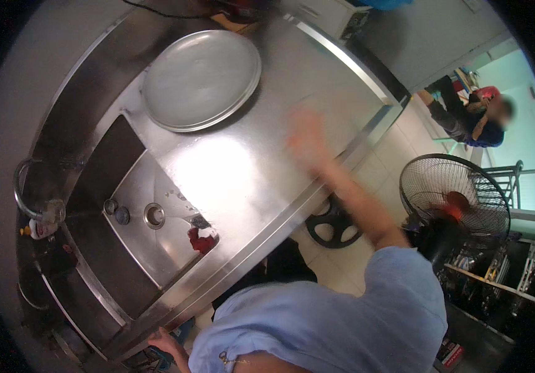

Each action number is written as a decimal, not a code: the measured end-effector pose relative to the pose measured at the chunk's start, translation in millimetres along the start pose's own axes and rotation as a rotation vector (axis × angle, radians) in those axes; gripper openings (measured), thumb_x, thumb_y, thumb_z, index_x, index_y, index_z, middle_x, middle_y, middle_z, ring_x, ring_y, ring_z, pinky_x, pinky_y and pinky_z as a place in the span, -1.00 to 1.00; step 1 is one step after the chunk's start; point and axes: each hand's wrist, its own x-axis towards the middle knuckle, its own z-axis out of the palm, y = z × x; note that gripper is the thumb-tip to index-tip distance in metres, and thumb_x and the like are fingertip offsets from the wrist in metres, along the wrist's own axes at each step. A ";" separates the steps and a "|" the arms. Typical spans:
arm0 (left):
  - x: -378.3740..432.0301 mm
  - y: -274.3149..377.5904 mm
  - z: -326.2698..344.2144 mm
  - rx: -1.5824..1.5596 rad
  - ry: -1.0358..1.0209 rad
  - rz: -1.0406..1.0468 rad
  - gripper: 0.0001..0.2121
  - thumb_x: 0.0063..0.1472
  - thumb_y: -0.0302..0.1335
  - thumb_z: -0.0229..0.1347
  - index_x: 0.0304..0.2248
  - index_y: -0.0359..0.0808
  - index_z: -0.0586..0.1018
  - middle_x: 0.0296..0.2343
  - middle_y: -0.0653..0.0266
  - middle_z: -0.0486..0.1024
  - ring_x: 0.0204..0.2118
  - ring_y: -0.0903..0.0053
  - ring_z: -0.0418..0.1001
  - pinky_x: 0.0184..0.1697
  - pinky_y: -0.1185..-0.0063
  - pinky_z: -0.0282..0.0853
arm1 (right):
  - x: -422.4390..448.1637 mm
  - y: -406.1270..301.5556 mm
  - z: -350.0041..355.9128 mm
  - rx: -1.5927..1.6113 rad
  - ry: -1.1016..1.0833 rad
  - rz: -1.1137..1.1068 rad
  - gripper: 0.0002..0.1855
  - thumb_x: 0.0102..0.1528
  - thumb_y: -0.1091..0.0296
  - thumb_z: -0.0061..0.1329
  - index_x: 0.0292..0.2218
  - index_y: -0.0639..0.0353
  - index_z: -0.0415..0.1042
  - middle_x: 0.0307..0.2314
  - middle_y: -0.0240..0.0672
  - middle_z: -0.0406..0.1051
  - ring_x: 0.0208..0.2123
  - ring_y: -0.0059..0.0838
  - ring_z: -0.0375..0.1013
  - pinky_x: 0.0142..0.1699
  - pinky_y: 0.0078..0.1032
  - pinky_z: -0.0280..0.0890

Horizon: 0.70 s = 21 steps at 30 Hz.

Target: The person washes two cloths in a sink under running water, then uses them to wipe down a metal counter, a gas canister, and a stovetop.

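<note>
My right hand (307,135), blurred by motion, is over the bare part of the stainless steel counter (290,84), right of a large round metal tray (202,79). Nothing can be made out in it, and the blur hides its fingers. Low in the view, my left hand (164,340) is at the front edge of the sink unit, its fingers partly hidden. Between the hands lies the steel sink basin (155,177) with a round drain (154,216). A red cloth (202,241) lies at the basin's near corner.
A curved faucet (22,191) and a white bottle with a yellow tip (42,229) stand by the far left side of the sink. A pedestal fan (454,196) stands at the right, its black base (335,228) on the floor. Another person (472,116) sits in the background.
</note>
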 end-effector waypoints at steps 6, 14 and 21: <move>12.8 230.6 62.8 -0.813 -0.205 0.251 -0.62 0.10 -0.48 -0.03 -0.09 -0.38 0.21 -0.28 0.16 0.33 -0.24 0.55 0.32 -0.24 0.66 0.27 | -18.7 -166.1 -25.0 0.484 -0.776 -0.264 -0.35 -0.28 0.32 -0.03 -0.06 0.09 0.17 -0.07 -0.24 0.12 0.02 -0.28 0.05 0.11 -0.34 -0.07; -27.1 436.2 175.1 -1.427 -1.232 -0.368 -0.54 0.08 -0.31 0.00 -0.12 -0.45 0.21 -0.20 -0.14 0.24 -0.13 0.17 0.28 -0.05 0.41 0.24 | 93.9 203.7 -66.2 -0.679 -0.007 -0.020 -0.51 0.06 0.13 -0.30 -0.03 0.21 0.13 -0.05 -0.07 0.07 0.01 -0.17 0.04 0.07 -0.28 -0.06; -23.1 493.5 228.5 -1.798 -1.038 -0.490 -0.72 0.04 -0.51 -0.01 -0.25 -0.46 0.28 -0.27 0.04 0.30 -0.15 0.25 0.29 -0.06 0.37 0.26 | 42.9 -52.4 -10.0 0.335 -0.580 -0.295 -0.49 -0.05 0.34 -0.23 -0.03 0.24 0.13 -0.03 -0.08 0.08 0.06 -0.28 0.01 0.16 -0.30 -0.23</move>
